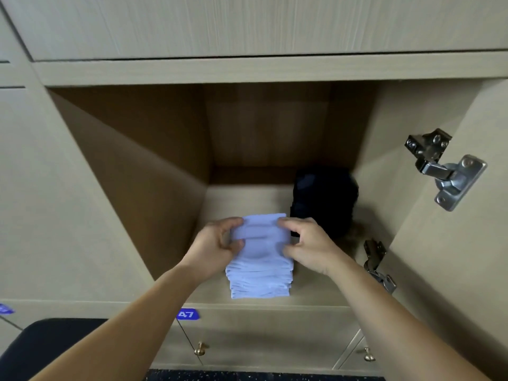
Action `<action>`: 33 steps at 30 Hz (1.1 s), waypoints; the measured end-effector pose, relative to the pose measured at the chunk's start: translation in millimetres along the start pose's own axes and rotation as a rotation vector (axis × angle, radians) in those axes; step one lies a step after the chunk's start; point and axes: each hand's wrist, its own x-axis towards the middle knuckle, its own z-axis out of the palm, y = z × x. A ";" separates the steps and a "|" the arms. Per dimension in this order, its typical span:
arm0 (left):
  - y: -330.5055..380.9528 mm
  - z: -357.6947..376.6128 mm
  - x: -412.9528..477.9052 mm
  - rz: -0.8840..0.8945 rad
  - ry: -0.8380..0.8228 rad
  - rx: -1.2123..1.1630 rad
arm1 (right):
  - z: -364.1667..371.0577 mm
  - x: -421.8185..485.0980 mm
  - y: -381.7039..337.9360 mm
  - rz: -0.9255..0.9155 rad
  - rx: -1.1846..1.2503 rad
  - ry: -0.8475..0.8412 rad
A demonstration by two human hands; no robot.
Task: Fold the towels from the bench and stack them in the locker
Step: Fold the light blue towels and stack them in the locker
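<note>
A stack of folded pale blue towels (260,279) stands on the floor of the open locker (247,199), near its front edge. On top of the stack lies a folded pale blue towel (261,235). My left hand (217,243) grips that top towel at its left side, thumb on top. My right hand (305,240) grips its right side with curled fingers. Both forearms reach in from below.
A dark bundle (324,202) sits at the back right of the locker, just behind my right hand. The open door (467,243) with two metal hinges (445,169) stands at the right. A black bench (46,350) is at lower left. Closed lockers with brass knobs (200,350) lie below.
</note>
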 end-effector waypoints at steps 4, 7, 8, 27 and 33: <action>-12.8 8.8 -2.9 -0.071 -0.108 -0.086 | 6.9 -5.4 10.6 0.096 0.038 -0.033; -22.9 18.1 -6.6 -0.143 -0.096 -0.184 | 19.4 -6.7 17.0 0.090 0.125 0.010; -26.4 20.8 -6.6 -0.155 -0.084 -0.202 | 22.5 -7.0 18.5 0.085 0.160 0.031; 28.9 -32.4 -59.7 -0.117 0.093 0.023 | -2.5 -44.0 -32.9 0.049 0.235 0.244; 56.0 -70.2 -126.9 -0.091 0.146 0.238 | 0.2 -90.2 -85.2 -0.035 -0.019 0.157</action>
